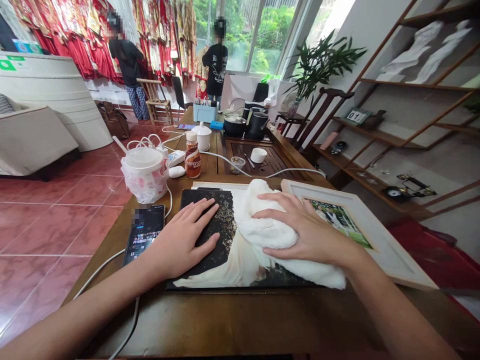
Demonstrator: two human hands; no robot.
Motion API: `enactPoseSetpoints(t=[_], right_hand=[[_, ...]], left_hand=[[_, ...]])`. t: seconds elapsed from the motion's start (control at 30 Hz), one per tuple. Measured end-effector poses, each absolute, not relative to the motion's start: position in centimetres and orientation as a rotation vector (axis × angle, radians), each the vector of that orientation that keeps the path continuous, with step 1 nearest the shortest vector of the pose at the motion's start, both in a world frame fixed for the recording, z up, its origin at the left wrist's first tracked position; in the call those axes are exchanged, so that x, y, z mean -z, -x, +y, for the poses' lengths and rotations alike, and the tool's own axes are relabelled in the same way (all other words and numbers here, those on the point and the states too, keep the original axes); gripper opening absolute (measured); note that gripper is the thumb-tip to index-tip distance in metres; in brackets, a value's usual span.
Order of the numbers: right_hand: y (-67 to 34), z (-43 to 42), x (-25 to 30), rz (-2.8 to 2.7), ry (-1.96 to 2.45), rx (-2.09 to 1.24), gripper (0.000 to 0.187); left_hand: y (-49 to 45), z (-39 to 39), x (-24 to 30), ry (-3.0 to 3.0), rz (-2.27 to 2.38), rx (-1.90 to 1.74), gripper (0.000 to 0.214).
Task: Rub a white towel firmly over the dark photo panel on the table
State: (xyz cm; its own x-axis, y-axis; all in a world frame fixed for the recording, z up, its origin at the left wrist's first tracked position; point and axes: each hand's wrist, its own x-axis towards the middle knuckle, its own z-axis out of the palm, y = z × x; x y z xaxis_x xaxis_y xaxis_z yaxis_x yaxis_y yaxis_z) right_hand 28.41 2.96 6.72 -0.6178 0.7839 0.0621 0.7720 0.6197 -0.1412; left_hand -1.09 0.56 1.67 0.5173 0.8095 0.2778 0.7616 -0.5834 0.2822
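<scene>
A dark printed picture panel point(210, 235) with a white dress image lies flat on the wooden table point(225, 320) in front of me. My left hand point(183, 240) rests flat on its left part, fingers spread. My right hand point(300, 227) presses down on a bunched white cloth point(270, 232) that lies across the panel's right half, fingers stretched over it. A second picture in a pale wooden frame point(378, 240) lies tilted just right of the cloth.
A phone point(144, 232) on a white cable lies left of the panel. Behind stand a plastic-wrapped cup point(144, 172), a brown bottle point(192, 155), a tea tray point(262, 160) with kettles. Two people stand far back by red garments. Shelves line the right wall.
</scene>
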Motion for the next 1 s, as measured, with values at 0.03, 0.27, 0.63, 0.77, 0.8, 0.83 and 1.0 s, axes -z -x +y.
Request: enactPoseSetpoints(t=[0.03,0.27,0.63,0.77,0.8,0.83,1.0], right_hand=[[-28.42,2.97,-6.72,-2.726,1.311,-0.152,0.054],[-28.34,3.01,-6.81,-2.734,1.337,-0.173,0.056],[-28.48,3.20,-6.57,-2.741,1.339,-0.175,0.058],[-28.51,3.24,-6.52,-2.739,1.326,-0.178,0.057],[-28.52,3.25,-6.50,-2.738,1.327,-0.184,0.059],[-28.53,3.26,-6.49,-2.737,1.332,-0.189,0.060],[-28.46,3.21,-6.57,-2.739,1.345,-0.195,0.057]], left_hand=[[1.09,0.58,-1.68,-2.629,1.369,-0.574,0.057],[1.10,0.54,-1.75,-2.636,1.388,-0.537,0.057],[1.03,0.59,-1.72,-2.652,1.398,-0.510,0.057],[1.05,0.58,-1.73,-2.653,1.399,-0.515,0.057],[1.05,0.58,-1.72,-2.655,1.403,-0.510,0.057],[1.04,0.58,-1.71,-2.658,1.406,-0.505,0.058],[1.04,0.58,-1.74,-2.660,1.404,-0.510,0.058]])
